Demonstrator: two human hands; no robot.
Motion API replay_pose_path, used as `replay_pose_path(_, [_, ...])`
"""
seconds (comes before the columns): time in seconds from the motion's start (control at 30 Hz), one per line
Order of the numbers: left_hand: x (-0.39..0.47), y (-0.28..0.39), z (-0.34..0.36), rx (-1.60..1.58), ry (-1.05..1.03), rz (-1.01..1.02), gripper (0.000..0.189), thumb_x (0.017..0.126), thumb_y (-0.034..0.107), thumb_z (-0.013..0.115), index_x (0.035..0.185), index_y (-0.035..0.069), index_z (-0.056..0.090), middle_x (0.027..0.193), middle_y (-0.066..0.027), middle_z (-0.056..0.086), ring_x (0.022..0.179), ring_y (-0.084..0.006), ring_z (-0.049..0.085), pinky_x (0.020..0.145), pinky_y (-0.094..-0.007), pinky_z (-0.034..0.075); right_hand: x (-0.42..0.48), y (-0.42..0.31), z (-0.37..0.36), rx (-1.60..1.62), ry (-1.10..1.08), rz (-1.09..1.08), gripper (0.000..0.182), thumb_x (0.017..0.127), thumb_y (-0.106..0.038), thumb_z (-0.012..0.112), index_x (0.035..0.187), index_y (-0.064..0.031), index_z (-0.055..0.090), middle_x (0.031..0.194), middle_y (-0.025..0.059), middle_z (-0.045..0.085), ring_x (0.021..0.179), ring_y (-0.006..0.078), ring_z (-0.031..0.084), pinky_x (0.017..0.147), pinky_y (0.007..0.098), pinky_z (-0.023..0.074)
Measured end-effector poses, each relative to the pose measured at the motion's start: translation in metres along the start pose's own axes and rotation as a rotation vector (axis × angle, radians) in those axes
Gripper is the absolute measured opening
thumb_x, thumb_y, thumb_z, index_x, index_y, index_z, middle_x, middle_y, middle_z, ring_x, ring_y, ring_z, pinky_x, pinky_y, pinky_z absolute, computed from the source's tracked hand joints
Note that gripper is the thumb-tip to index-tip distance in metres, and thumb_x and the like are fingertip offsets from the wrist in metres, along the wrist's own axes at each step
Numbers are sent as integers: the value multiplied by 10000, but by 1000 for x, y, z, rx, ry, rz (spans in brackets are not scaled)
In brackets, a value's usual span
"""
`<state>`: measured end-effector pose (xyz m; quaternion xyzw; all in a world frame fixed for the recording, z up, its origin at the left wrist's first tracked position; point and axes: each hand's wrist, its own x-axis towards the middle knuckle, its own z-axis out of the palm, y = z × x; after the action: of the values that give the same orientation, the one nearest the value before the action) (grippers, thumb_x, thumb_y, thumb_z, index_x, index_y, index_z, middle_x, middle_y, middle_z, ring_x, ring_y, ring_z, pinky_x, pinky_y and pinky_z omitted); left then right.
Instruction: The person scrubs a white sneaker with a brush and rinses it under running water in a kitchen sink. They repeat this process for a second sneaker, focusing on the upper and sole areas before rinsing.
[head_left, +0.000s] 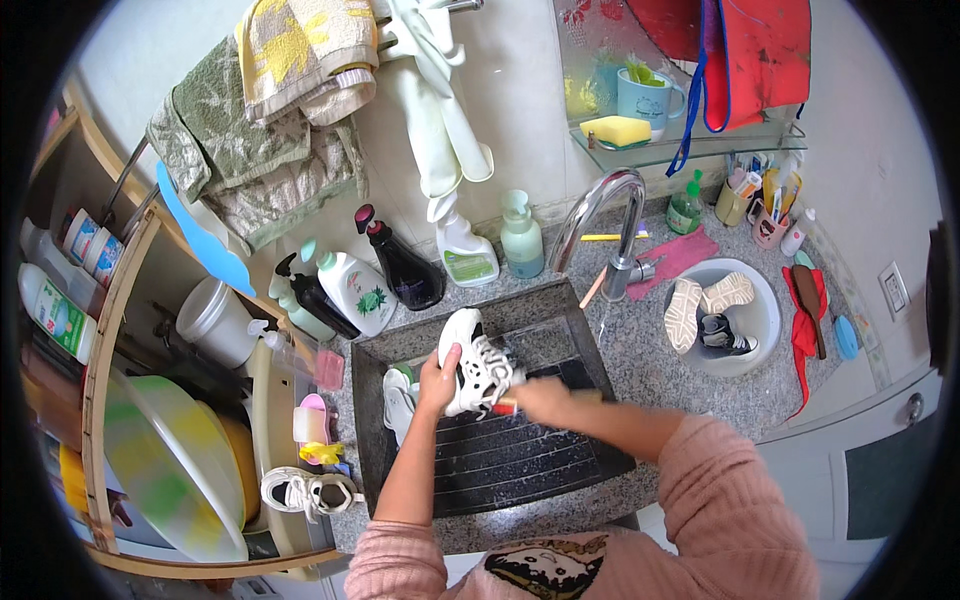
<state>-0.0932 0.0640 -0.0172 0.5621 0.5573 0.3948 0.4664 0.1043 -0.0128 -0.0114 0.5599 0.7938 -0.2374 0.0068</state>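
My left hand (439, 381) grips a white lace-up sneaker (474, 367) with black spots, tilted over the dark stone sink (517, 480). In my right hand (545, 401), blurred, is a brush (507, 406) with a wooden handle and red showing near its head, held against the laces. Another white shoe (396, 401) leans at the left side of the sink. On the counter left of the sink lies a white sneaker (309, 493) with loose laces. A round white basin (766, 322) on the right counter holds water, pale-soled shoes (682, 315) and a black-and-white shoe (724, 334).
A chrome faucet (619, 262) stands behind the sink. Pump and spray bottles (466, 251) line the back edge. A pink cloth (679, 259) lies by the faucet. A soap dish (311, 424) sits left of the sink. A red cloth (802, 341) and brown brush (808, 300) lie far right.
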Motion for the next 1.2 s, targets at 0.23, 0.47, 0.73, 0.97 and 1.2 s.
replay_pose_path(0.23, [2,12,-3,-249,0,-443,637,856,505,494,1147,-61,533,1040,-131,614,874,-214,609,749,-329,483,16,-1,1,-161,284,-22,207,789,-117,532,982,-51,571,698,120,630,532,247,615,446,344,488])
replay_pose_path(0.47, [-20,-30,11,-192,199,170,484,920,370,447,1139,-54,525,1052,-155,607,973,-231,563,854,-323,414,22,-25,0,1260,-346,209,78,714,-77,564,717,-44,493,499,32,453,359,120,399,310,292,275])
replay_pose_path(0.73, [-11,-9,27,-107,14,-192,540,882,404,501,1164,-57,515,1039,-163,616,938,-239,594,840,-327,438,-13,20,-2,-188,70,33,183,793,-142,535,954,-58,556,769,119,656,705,271,660,568,387,517])
replay_pose_path(0.97, [-23,-12,22,-1120,-206,-544,532,905,524,296,1156,130,552,1033,-66,626,901,-246,613,813,-400,497,-92,93,-61,95,470,262,156,812,-171,528,918,-60,503,727,169,623,688,342,628,586,435,479])
replay_pose_path(1.2, [-47,-1,126,-1396,-160,-604,487,845,577,383,1021,166,579,901,-52,611,804,-249,585,822,-469,464,-79,184,-104,672,1204,436,218,792,-164,658,855,-37,492,672,34,509,613,107,474,567,281,412])
